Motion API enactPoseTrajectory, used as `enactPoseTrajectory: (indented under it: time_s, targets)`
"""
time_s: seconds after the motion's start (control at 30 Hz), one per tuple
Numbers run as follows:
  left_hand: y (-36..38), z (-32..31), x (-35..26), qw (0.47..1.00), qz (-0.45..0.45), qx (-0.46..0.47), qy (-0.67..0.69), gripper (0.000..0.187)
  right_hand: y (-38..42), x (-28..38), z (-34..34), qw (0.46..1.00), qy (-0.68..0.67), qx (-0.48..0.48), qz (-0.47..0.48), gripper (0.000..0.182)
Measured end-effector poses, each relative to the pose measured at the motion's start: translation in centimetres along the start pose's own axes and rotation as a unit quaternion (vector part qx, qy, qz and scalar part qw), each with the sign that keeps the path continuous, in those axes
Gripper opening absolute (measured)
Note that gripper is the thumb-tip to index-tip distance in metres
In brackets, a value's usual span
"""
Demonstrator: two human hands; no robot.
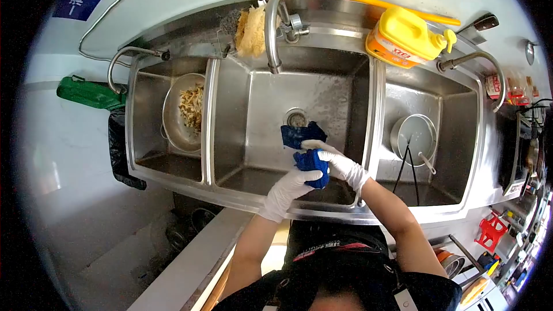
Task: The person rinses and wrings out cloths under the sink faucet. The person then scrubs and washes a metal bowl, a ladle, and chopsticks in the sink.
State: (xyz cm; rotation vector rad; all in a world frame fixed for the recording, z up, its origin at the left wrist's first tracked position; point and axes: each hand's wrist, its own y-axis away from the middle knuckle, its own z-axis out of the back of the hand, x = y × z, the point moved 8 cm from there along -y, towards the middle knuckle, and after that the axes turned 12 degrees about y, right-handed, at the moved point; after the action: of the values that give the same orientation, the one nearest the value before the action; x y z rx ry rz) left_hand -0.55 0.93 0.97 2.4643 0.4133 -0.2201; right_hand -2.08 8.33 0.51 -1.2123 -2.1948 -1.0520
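Both my hands wear white gloves and meet over the front of the middle sink basin (pixel 271 115). Bunched between them is a dark blue cloth (pixel 311 164). My left hand (pixel 300 183) grips its lower side, thumb across the cloth. From the right, my right hand (pixel 334 160) wraps the upper side. Another flat piece of blue cloth (pixel 299 135), maybe part of the same one, spreads beyond my fingers near the drain (pixel 296 118).
A curved faucet (pixel 271 34) reaches over the middle basin. The left basin holds a bowl (pixel 173 116) of shredded food; the right, a white pot (pixel 416 129) with chopsticks (pixel 404 167). A yellow detergent jug (pixel 406 37) and loofah (pixel 252 31) sit on the back ledge.
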Motion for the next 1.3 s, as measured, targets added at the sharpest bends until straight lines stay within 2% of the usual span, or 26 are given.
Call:
enactPoseTrajectory:
  time_s: [0.07, 0.1, 0.13, 0.2, 0.27, 0.33, 0.37, 0.4, 0.43, 0.5, 0.53, 0.6, 0.67, 0.7, 0.73, 0.8, 0.83, 0.93, 1.0, 1.03, 1.1, 1.13, 1.17, 1.2, 1.27, 1.3]
  targets:
    - [0.3, -4.1, -0.3, 0.993, 0.062, 0.019, 0.103, 0.041, -0.5, 0.6, -1.8, 0.990, -0.073, 0.113, -0.042, 0.073]
    - [0.2, -5.5, -0.3, 0.983, 0.092, 0.029, 0.154, 0.038, 0.1, 4.2, -4.2, 0.972, -0.166, 0.165, -0.006, 0.070]
    - [-0.4, -4.6, -0.2, 0.987, 0.070, 0.005, 0.145, 0.038, 0.3, 6.5, -5.0, 0.977, -0.160, 0.138, 0.008, 0.064]
    - [-0.8, -6.9, -0.8, 0.964, 0.116, 0.148, 0.189, 0.040, -0.5, 9.3, -4.2, 0.988, -0.029, 0.128, 0.077, 0.056]
    - [-0.6, -8.6, -1.5, 0.964, 0.132, 0.119, 0.199, 0.032, -0.8, 11.6, -3.6, 0.996, -0.007, 0.042, 0.079, 0.045]
    - [-1.1, -9.6, -3.1, 0.990, 0.085, 0.110, 0.032, 0.022, -1.4, 12.5, -2.6, 0.995, 0.029, 0.036, 0.084, 0.033]
    - [-2.1, -8.6, -3.2, 0.992, 0.101, 0.062, -0.035, 0.012, -1.8, 12.9, -1.8, 0.994, 0.049, -0.018, 0.091, 0.019]
    - [-2.7, -8.1, -4.1, 0.993, 0.062, 0.003, -0.100, 0.013, -2.1, 13.2, -1.0, 0.990, 0.071, -0.073, 0.096, 0.013]
    - [-3.2, -8.1, -5.0, 0.979, 0.051, -0.062, -0.189, 0.015, -2.6, 13.1, -0.2, 0.992, 0.017, -0.094, 0.088, 0.014]
    - [-5.0, -6.8, -6.7, 0.912, 0.006, -0.169, -0.374, 0.019, -3.7, 12.8, 1.7, 0.988, -0.039, -0.120, 0.088, 0.016]
    - [-6.1, -7.2, -7.8, 0.883, -0.147, -0.124, -0.427, 0.018, -3.6, 12.7, 2.8, 0.979, -0.047, -0.193, 0.040, 0.014]
    - [-8.4, -6.1, -8.2, 0.738, -0.244, -0.112, -0.619, 0.017, -4.2, 12.3, 4.8, 0.972, 0.011, -0.233, -0.004, 0.014]
    - [-8.9, -7.5, -9.0, 0.620, -0.294, -0.136, -0.714, 0.018, -6.1, 11.4, 8.7, 0.943, 0.140, -0.294, 0.073, 0.014]
    - [-9.0, -8.1, -9.1, 0.554, -0.317, -0.148, -0.755, 0.020, -6.2, 11.4, 9.1, 0.936, 0.138, -0.313, 0.083, 0.014]
    - [-9.4, -7.8, -9.3, 0.555, -0.300, -0.168, -0.757, 0.022, -6.3, 11.4, 9.4, 0.929, 0.137, -0.332, 0.093, 0.013]
    - [-10.2, -6.8, -9.2, 0.556, -0.262, -0.206, -0.761, 0.028, -6.3, 10.0, 10.1, 0.935, 0.003, -0.351, 0.054, 0.012]
    - [-10.5, -6.4, -9.1, 0.556, -0.250, -0.214, -0.763, 0.028, -6.7, 8.9, 10.9, 0.932, -0.018, -0.360, 0.043, 0.011]
    - [-11.5, -4.2, -8.6, 0.553, -0.194, -0.244, -0.772, 0.032, -8.1, 5.8, 13.8, 0.920, -0.025, -0.391, 0.017, 0.013]
    - [-12.6, -2.8, -8.0, 0.552, -0.132, -0.267, -0.779, 0.037, -7.3, 5.6, 14.2, 0.904, 0.042, -0.426, 0.010, 0.016]
    - [-12.4, -3.5, -8.0, 0.567, -0.100, -0.267, -0.772, 0.035, -7.0, 5.4, 13.8, 0.916, 0.007, -0.401, 0.003, 0.017]
    - [-14.4, -2.0, -6.6, 0.654, -0.146, -0.155, -0.726, 0.036, -5.9, 5.9, 12.8, 0.950, -0.035, -0.309, 0.038, 0.022]
    - [-14.8, -1.6, -6.0, 0.692, -0.165, -0.096, -0.696, 0.036, -3.1, 8.5, 10.6, 0.955, 0.073, -0.289, 0.000, 0.024]
    - [-13.0, -3.2, -6.5, 0.774, -0.135, -0.058, -0.615, 0.032, -1.1, 10.6, 9.7, 0.943, 0.158, -0.283, 0.070, 0.025]
    - [-10.8, -5.5, -6.3, 0.848, 0.008, -0.060, -0.526, 0.037, 0.8, 12.2, 8.8, 0.921, 0.241, -0.274, 0.136, 0.026]
    - [-9.7, -6.8, -5.7, 0.956, 0.017, -0.043, -0.291, 0.049, 4.9, 13.1, 9.5, 0.935, 0.088, -0.301, 0.163, 0.023]
    - [-10.4, -6.1, -4.8, 0.979, 0.035, -0.074, -0.189, 0.058, 6.8, 14.0, 9.9, 0.933, 0.049, -0.302, 0.189, 0.022]
